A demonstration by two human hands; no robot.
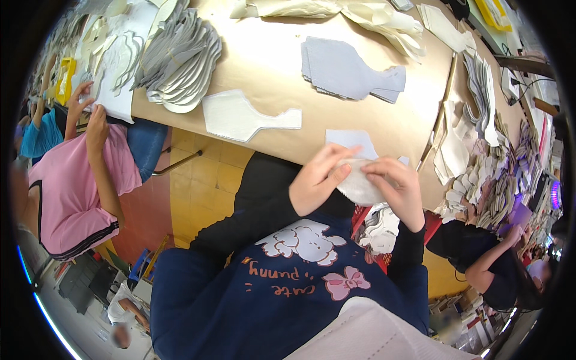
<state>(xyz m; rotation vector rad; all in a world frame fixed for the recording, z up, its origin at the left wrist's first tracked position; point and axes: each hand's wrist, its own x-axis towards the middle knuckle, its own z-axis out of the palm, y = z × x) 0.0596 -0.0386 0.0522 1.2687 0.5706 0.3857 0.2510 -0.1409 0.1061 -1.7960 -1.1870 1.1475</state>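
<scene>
Between my hands, at the table's near edge, is a whitish cut piece of sheet material (360,188) with a curved lower edge. My right hand (398,187) pinches its upper right part between thumb and fingers. My left hand (318,182) grips its upper left edge, thumb toward me, its fingertips slightly blurred. Just beyond, a pale blue-grey piece (350,138) lies at the table edge, partly covered by my fingers. To the left rests a cream bottle-shaped piece (231,114). Farther off sits a small stack of grey bottle-shaped pieces (342,67).
Large grey and cream stacks (180,60) stand at the left. Cream pieces (384,27) lie along the far side, with more piles (480,99) at right. A red basket (382,261) of pieces sits below my right hand. A co-worker in pink (84,180) works at left.
</scene>
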